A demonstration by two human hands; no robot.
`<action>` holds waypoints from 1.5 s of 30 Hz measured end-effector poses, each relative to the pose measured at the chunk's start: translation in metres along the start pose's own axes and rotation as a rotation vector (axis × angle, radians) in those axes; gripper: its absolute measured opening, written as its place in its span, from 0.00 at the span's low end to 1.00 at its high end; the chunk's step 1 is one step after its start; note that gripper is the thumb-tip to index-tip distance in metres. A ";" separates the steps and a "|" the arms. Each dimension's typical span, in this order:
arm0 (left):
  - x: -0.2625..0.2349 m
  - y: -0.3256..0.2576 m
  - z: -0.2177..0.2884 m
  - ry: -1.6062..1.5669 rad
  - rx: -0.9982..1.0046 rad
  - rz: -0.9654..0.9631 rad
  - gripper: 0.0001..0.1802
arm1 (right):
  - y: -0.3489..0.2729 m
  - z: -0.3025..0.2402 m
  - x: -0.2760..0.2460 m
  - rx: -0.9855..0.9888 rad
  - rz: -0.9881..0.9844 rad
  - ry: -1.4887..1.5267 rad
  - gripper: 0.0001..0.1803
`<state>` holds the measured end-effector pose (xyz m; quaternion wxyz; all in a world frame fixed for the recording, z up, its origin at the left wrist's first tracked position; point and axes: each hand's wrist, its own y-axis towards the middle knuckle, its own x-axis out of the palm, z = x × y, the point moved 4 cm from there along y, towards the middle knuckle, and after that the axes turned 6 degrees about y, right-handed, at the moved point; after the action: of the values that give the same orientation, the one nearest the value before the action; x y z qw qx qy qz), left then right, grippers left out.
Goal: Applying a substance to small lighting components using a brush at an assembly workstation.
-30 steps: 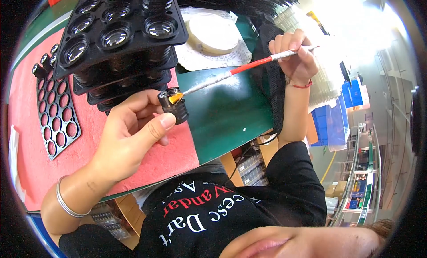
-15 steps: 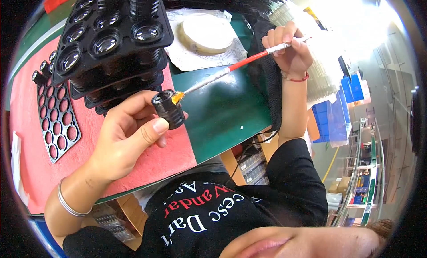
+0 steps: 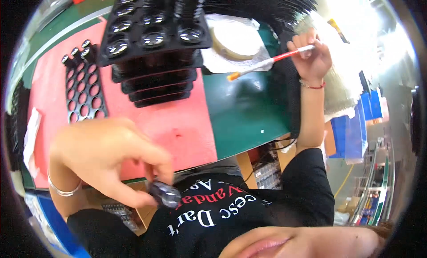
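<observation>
My left hand [image 3: 111,153] is at the table's near edge, its fingers closed on a small black lens barrel [image 3: 166,194]. The barrel is tilted, and its glassy end points toward my shirt; the hand is slightly smeared by motion. On the right, my right hand [image 3: 312,60] is raised and closed round the handle of a thin paintbrush [image 3: 267,62]. The brush has a red and white handle and a yellow-orange tip, which points left above the green table, apart from the barrel. Behind my left hand lies a black holed tray [image 3: 83,92], several lens barrels standing in its far end.
A tall stack of black trays [image 3: 155,91] holding glass-topped lens barrels stands on the pink mat [image 3: 178,142]. Behind the brush a round whitish disc [image 3: 235,39] rests on crumpled white paper. Crumpled white tissue [image 3: 32,138] lies at the left. Blue bins [image 3: 349,133] are at the right.
My left hand has drawn the barrel away from the brush, down toward my body, and turned it over. The brush tip no longer touches the barrel. The whole view has shifted slightly.
</observation>
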<state>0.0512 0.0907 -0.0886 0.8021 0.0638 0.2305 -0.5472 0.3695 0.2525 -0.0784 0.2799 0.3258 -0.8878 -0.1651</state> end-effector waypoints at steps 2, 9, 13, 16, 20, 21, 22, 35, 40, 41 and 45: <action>-0.018 -0.028 -0.002 0.165 -0.116 0.100 0.10 | 0.000 0.002 -0.001 0.002 0.020 0.003 0.08; -0.104 -0.112 -0.058 0.242 -0.455 0.877 0.13 | 0.000 0.004 -0.001 0.026 0.022 0.040 0.08; -0.111 -0.130 -0.083 0.287 -0.556 1.032 0.12 | -0.001 0.004 0.000 0.022 0.015 0.018 0.08; -0.110 -0.130 -0.088 0.328 -0.680 1.047 0.12 | 0.000 0.005 0.000 0.022 0.011 0.012 0.07; -0.110 -0.130 -0.093 0.377 -0.854 1.079 0.11 | 0.000 0.006 0.001 0.030 0.033 0.046 0.06; -0.109 -0.130 -0.096 0.389 -0.880 1.077 0.11 | 0.000 0.006 0.001 0.030 0.022 0.040 0.06; -0.109 -0.131 -0.099 0.374 -0.902 1.075 0.11 | 0.000 0.006 0.001 0.028 0.024 0.038 0.06; -0.111 -0.127 -0.104 0.753 -0.970 1.075 0.14 | 0.000 0.005 -0.001 0.023 0.028 0.033 0.06; -0.110 -0.126 -0.109 0.768 -0.986 1.117 0.14 | -0.001 0.006 0.001 0.025 0.017 0.001 0.07; -0.109 -0.125 -0.110 0.757 -1.024 1.098 0.15 | 0.000 0.006 0.001 0.024 0.026 -0.003 0.08; -0.106 -0.118 -0.093 0.866 -1.130 1.071 0.15 | 0.000 0.005 -0.001 0.022 0.033 -0.010 0.08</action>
<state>-0.1154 0.1670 -0.1065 0.7045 -0.0407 0.6882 0.1688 0.3672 0.2535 -0.0832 0.2746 0.3133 -0.8962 -0.1525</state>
